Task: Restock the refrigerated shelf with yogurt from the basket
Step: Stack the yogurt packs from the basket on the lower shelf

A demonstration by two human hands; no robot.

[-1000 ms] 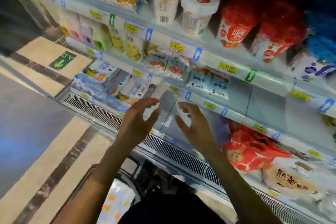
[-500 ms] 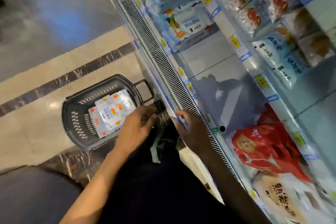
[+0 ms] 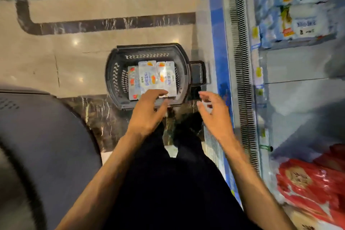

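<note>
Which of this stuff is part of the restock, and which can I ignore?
Job: yogurt packs in the basket; left hand over them; right hand beside the basket; bare shelf space.
Ignore: red bags; blue-and-white packs; vent grille.

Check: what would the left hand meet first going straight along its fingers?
Likely the yogurt packs in the basket; the left hand points at their near ends, though its height above them is unclear.

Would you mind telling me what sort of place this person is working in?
Most likely a supermarket chilled aisle: a refrigerated case with a vent grille along its front, yellow price tags on the shelf edge, and a black shopping basket of yogurt packs on the floor.
</note>
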